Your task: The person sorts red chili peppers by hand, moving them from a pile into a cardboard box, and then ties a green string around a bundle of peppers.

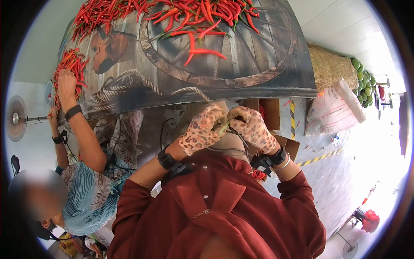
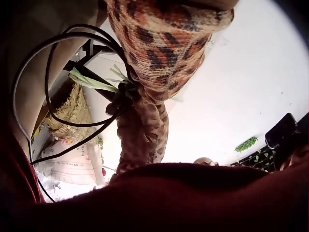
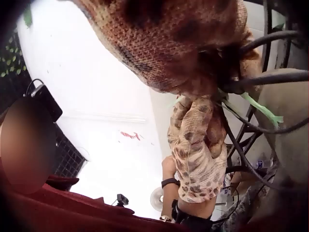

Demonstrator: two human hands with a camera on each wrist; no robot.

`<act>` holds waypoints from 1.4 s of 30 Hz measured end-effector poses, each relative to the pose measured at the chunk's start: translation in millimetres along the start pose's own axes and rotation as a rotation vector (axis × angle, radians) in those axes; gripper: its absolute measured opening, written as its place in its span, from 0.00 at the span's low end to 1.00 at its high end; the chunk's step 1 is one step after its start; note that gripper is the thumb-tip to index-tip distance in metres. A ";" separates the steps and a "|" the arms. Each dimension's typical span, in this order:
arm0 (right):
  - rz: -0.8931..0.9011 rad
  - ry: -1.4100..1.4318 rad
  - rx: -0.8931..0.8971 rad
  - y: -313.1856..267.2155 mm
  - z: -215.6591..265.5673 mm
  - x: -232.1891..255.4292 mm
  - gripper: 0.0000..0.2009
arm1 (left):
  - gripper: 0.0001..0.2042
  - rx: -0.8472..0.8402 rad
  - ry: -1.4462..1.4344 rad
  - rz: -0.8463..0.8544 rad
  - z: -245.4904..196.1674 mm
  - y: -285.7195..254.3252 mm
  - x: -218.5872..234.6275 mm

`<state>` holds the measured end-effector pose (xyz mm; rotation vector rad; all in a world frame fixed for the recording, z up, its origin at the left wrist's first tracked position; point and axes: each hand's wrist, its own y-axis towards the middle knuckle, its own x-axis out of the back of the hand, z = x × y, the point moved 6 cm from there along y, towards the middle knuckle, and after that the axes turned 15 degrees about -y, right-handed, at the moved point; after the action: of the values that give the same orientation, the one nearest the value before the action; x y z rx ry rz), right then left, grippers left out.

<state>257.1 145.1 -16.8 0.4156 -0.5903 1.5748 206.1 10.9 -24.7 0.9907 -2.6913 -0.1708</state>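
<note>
Both hands wear leopard-print knit gloves and meet in front of the body, just below the table edge. My left hand (image 1: 202, 129), fingers curled, pinches a thin pale green strip (image 1: 221, 129). Close beside it, my right hand (image 1: 254, 128) also has its fingertips bent in on the strip. Loose ends of the strip (image 2: 91, 81) stick out where the fingertips meet in the left wrist view, and another end of it shows in the right wrist view. A black cable (image 3: 285, 77) loops past the fingers. The gloves hide the middle of the strip.
Red chili peppers (image 1: 207, 13) are spread over the printed table (image 1: 258, 88). At left, another person's hand (image 1: 67, 84) reaches into a smaller pepper pile. A cardboard box (image 1: 288, 146) stands beside my knees. To the right are a white sack (image 1: 332, 112) and round green produce (image 1: 365, 84).
</note>
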 end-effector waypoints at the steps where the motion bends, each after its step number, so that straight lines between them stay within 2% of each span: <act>1: 0.027 0.088 -0.047 -0.2 -3.7 -2.0 0.08 | 0.11 0.005 0.047 0.004 -3.6 -0.1 0.5; 3: 0.014 0.333 -0.316 -3.2 -23.2 1.2 0.07 | 0.12 0.014 0.040 0.019 2.0 -6.3 3.3; 4: -0.119 0.559 -0.350 -5.9 -40.0 4.9 0.07 | 0.12 0.021 0.033 0.034 6.3 -9.5 3.7; 5: -0.170 0.707 -0.342 -7.4 -46.2 3.2 0.07 | 0.12 0.021 0.033 0.033 11.0 -11.9 3.1; 7: -0.150 0.620 -0.375 -12.0 -44.8 3.6 0.07 | 0.12 0.120 -0.092 -0.075 21.8 -15.6 6.4; 8: -0.155 0.620 -0.378 -12.5 -43.0 4.4 0.07 | 0.10 0.045 -0.032 -0.102 18.0 -14.7 6.9; 10: -0.099 0.405 -0.290 -9.9 -32.7 4.1 0.07 | 0.09 0.002 -0.022 -0.105 12.4 -9.7 6.6; 12: -0.101 0.427 -0.275 -9.3 -36.2 -1.7 0.07 | 0.08 -0.036 -0.008 -0.117 3.3 -3.8 7.7; 24: -0.082 0.542 -0.301 -10.6 -30.2 -8.5 0.08 | 0.10 0.173 -0.049 -0.111 -1.6 7.6 0.4; 26: -0.072 0.281 -0.272 -9.7 -24.5 -5.0 0.07 | 0.10 0.248 -0.009 -0.053 -1.4 9.1 0.4; 32: -0.150 0.074 -0.139 -8.1 -5.1 1.4 0.07 | 0.08 0.169 0.008 -0.050 -4.4 8.6 1.8; 36: -0.109 0.106 -0.165 -8.9 -8.0 -1.1 0.07 | 0.06 0.167 -0.053 -0.010 8.6 6.6 -0.6; 38: -0.030 0.249 -0.211 -10.1 -12.1 -4.5 0.09 | 0.06 0.212 -0.204 0.011 12.5 6.5 -1.8; 39: -0.033 0.249 -0.212 -10.8 -14.0 -5.5 0.09 | 0.06 0.211 -0.204 0.014 14.2 5.9 -1.5; 41: -0.013 0.491 -0.249 -12.4 -20.8 -12.8 0.12 | 0.06 0.192 -0.316 0.038 19.6 3.5 -3.0; 42: -0.014 0.493 -0.250 -12.6 -21.5 -11.2 0.12 | 0.06 0.193 -0.315 0.040 27.3 0.6 -4.5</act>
<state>272.4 149.3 -39.0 -0.1565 -0.3908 1.4945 201.1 14.8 -51.6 1.0391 -3.0605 -0.0644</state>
